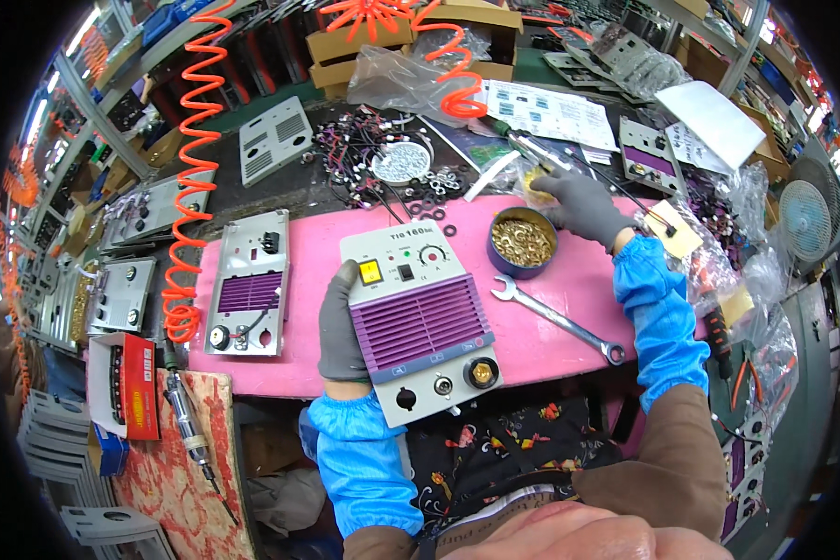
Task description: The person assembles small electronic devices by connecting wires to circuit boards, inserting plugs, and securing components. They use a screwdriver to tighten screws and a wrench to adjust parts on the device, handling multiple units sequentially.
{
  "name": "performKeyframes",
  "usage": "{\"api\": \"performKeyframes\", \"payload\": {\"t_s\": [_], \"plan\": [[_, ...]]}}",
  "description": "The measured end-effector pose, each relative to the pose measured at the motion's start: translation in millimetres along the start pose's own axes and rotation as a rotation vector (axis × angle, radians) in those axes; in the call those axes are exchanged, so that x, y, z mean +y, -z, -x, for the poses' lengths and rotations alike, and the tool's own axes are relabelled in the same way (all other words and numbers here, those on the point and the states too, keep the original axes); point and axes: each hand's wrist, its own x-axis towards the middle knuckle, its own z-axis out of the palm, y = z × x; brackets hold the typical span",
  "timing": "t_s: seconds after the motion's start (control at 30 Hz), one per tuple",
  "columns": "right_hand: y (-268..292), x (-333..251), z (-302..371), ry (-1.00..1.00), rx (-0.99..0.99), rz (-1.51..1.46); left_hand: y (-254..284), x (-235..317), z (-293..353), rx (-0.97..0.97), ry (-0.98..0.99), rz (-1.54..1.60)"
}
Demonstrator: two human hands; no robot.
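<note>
Grey panel (424,315), purple slatted grille (420,327), yellow switch (371,272), left grip (339,327) clasping panel edge, right grip (583,205) unclear

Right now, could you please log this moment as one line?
left hand: gripping grey-purple panel | right hand: near round tin | wrench: on pink mat

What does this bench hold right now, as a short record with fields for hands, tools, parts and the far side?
Left hand: gloved, gripping the left edge of a gray panel
Right hand: gloved, close to a round tin; whether it holds anything is unclear
Panel features: purple grille, yellow switch, round dial
Tin contents: small brass-colored parts
Tool: wrench on the pink mat
Second panel: on the mat's left side
Far side: papers, tangled wires
</note>
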Motion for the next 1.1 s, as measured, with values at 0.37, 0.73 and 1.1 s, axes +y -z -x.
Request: {"api": "performKeyframes", "payload": {"t_s": [0.37,0.73,1.1], "plan": [[-22,14,-6,-0.252,-0.062,-0.694,-5,-1,2,0.065,-0.012,-0.027],[-33,26,-8,-0.357,-0.031,-0.948,-15,-4,2,0.137,-0.043,-0.081],[-60,30,-11,-0.045,0.213,-0.695,-17,-4,1,0.158,-0.023,-0.03]]}}
